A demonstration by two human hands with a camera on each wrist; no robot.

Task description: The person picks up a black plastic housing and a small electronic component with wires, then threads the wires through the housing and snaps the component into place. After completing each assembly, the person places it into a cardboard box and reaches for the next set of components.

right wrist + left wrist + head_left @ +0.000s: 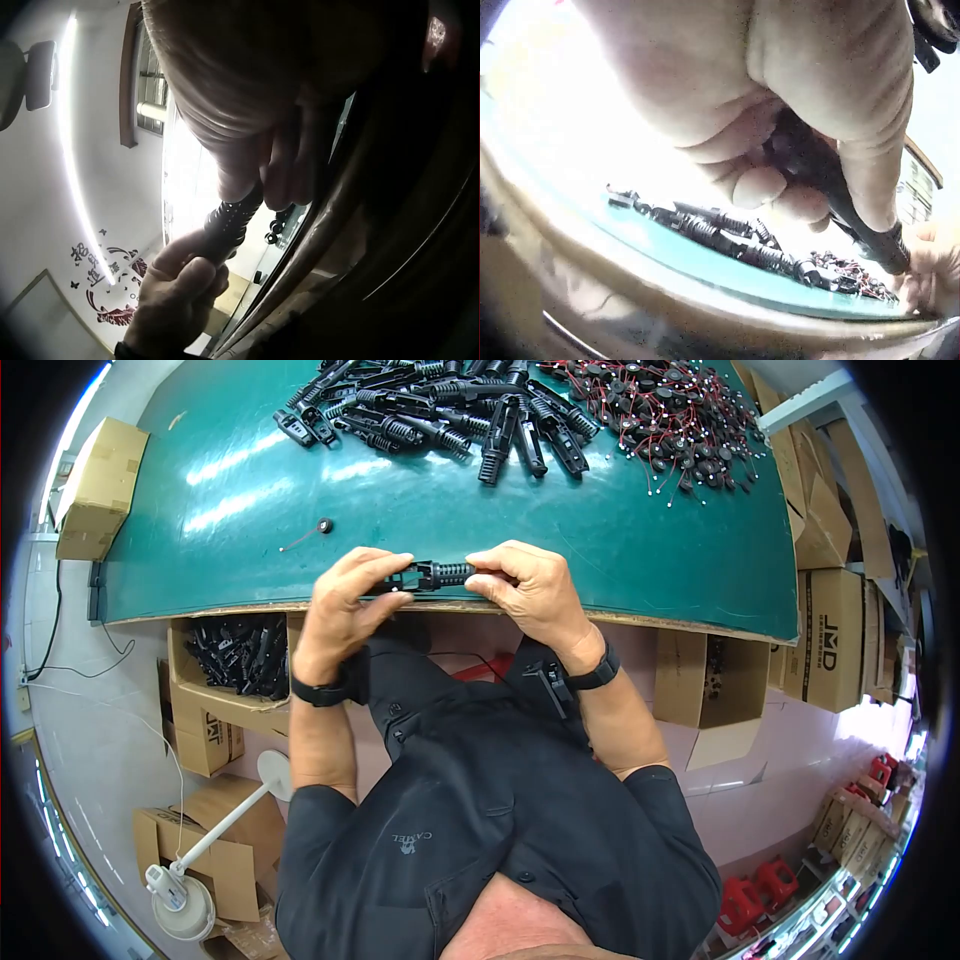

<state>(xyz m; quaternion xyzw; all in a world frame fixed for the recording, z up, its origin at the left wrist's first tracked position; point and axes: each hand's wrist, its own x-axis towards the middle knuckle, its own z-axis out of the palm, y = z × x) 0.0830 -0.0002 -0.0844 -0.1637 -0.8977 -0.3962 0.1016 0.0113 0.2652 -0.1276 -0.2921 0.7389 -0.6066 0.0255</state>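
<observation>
Just over the front edge of the green table (250,560), both hands hold a black plastic part with a ribbed end (450,575). My left hand (345,600) grips its wider, slotted end between thumb and fingers. At the ribbed tip, my right hand (535,590) pinches it with thumb and fingertips. The right wrist view shows the ribbed section (229,221) running between the two hands. In the left wrist view, fingers cover much of the black body (821,165). A small round black piece with a red wire (325,526) lies beyond the left hand.
A heap of similar black ribbed parts (440,410) lies at the table's far side. Right of it is a pile of round black pieces with red wires (680,420). Below the table edge, one carton (235,708) holds black parts; another open carton (680,675) stands right.
</observation>
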